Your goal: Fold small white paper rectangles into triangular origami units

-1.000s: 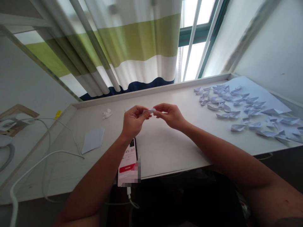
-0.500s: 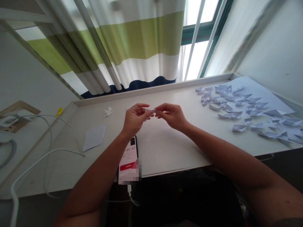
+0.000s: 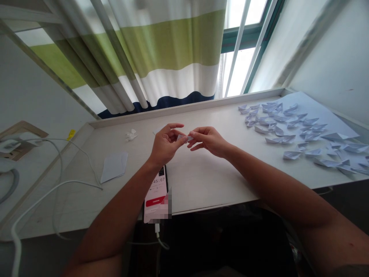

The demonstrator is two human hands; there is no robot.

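Pinching one small, folded white paper piece (image 3: 189, 139) between them, two bare hands meet above the table. Left hand (image 3: 165, 144): thumb and fingers grip the near end, index finger lifted away. Right hand (image 3: 210, 141): thumb and fingertip hold the opposite end, lower fingers spread. The piece's exact form is too covered to tell.

Done, by appearance: many boat-shaped, folded white paper pieces (image 3: 275, 140), well to the right of the right hand, some on a large, flat white paper sheet (image 3: 315, 111). In hand: one piece, seemingly part-folded, stage uncertain. Unfolded: a few small, rectangular white paper slips (image 3: 113, 167), left of the left hand.

Surface: a white table (image 3: 210, 181) with a raised rim beyond the hands. One crumpled white lump (image 3: 131, 135), left of the left hand. One dark-edged phone with a lit pinkish screen (image 3: 155, 192), bodyward of the left hand, partly under the left forearm. White cables (image 3: 16, 238), far left.

Room: white, green and navy banded curtain (image 3: 173, 42) beyond both hands; bright, green-framed window (image 3: 245, 36) beyond the right hand; pale wall (image 3: 343, 73) farther right.
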